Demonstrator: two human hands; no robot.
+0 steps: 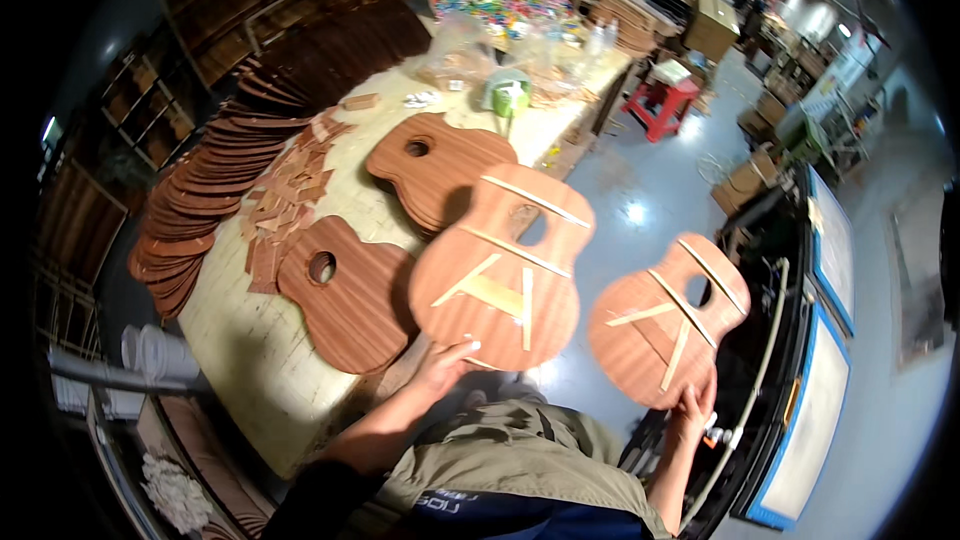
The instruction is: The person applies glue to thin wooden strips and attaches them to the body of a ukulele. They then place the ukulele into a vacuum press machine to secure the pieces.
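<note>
My left hand (445, 365) grips the lower edge of a guitar-shaped wooden top (500, 270) with pale braces glued across it, held up over the bench edge. My right hand (692, 408) holds a second braced guitar top (665, 325) by its lower edge, out over the floor to the right. Both panels show their sound holes and face me with the braced side. On the workbench (250, 350) lie a single guitar top (345, 295) and a stack of guitar tops (435, 165), smooth side up.
Small wooden offcuts (285, 195) are heaped on the bench's left part, beside long rows of stacked dark panels (215, 175). Plastic bags and a green tape dispenser (507, 92) sit at the far end. A red stool (665, 105) and a framed machine (815, 340) stand right.
</note>
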